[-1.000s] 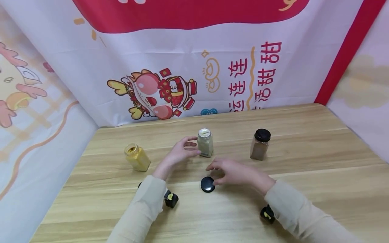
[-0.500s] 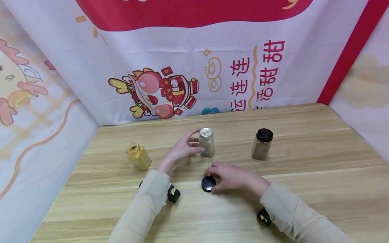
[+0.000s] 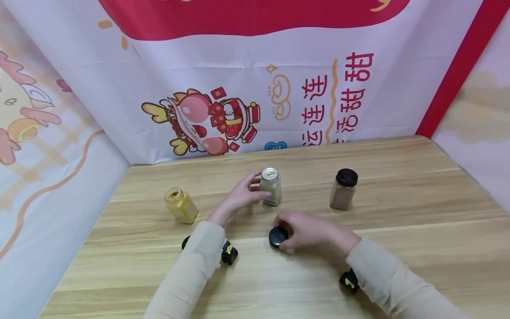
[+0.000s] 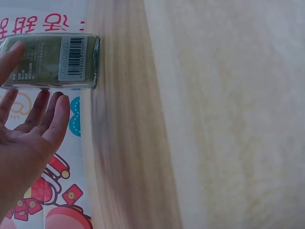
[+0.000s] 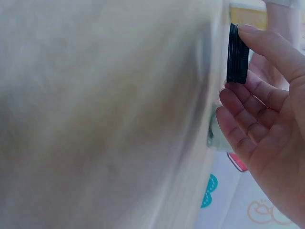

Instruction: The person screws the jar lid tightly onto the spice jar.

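Observation:
A glass spice jar of pale green powder (image 3: 271,191) stands upright near the table's middle, its silver top showing and no cap on it. My left hand (image 3: 244,195) holds it from the left. In the left wrist view the thumb lies on one side of the jar (image 4: 50,62) and the fingers are at the opposite side, near the barcode label. Between thumb and fingers, my right hand (image 3: 306,228) pinches a round black lid (image 3: 278,238). The right wrist view has this lid (image 5: 238,55) edge-on, its ridged side visible, just off the table surface.
An uncapped jar of yellow powder (image 3: 182,208) stands to the left, beyond the left forearm. At the right is a jar of brown powder (image 3: 341,195) wearing a black cap. A printed cloth (image 3: 239,57) hangs along the table's back edge.
My right hand has closed on the black lid and lifted it, shifting slightly right. My left hand has moved in from beside the green jar to grip it.

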Demonstrator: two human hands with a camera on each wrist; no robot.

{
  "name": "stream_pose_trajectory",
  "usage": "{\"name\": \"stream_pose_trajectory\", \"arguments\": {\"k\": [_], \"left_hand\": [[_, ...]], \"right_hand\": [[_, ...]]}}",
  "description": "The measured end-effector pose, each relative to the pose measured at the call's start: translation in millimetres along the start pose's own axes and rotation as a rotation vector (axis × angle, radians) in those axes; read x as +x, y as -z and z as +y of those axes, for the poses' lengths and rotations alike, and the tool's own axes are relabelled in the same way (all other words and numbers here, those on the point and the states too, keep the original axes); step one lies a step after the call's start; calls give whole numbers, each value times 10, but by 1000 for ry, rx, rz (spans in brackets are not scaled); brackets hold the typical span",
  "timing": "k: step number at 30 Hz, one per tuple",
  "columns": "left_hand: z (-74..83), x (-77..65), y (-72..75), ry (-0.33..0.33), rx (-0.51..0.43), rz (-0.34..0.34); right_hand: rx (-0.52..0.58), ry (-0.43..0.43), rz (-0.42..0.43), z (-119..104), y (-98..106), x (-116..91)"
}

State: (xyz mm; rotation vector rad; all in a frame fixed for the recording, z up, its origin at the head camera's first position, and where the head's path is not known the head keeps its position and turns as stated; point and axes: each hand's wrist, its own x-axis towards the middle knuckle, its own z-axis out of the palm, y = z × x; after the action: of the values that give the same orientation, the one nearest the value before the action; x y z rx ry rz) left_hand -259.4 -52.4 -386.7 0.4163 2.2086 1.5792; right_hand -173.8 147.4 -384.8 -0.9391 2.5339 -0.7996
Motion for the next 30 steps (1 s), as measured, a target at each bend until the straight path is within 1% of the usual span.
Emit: {"name": "stream_pose_trajectory", "arguments": {"k": [10,12,15,19,25,30], "left_hand": [[-3,4,40,30,11,2],[5,5,43,32,12,1],[13,12,42,31,17,-4],[2,34,40,26,26,-7],[-14,50,42,26,34,-7],[-6,56,38,36,53,-3]], "right_hand": [[11,-36,70,14,316,-128],[5,-37,82,23,376,-148],[-7,-67,103,37,452,-179],[-14,-82,142,47,544,-219],[-36,-65,204,44,671,-262],[-65,-50,236,32,739,-273]]}}
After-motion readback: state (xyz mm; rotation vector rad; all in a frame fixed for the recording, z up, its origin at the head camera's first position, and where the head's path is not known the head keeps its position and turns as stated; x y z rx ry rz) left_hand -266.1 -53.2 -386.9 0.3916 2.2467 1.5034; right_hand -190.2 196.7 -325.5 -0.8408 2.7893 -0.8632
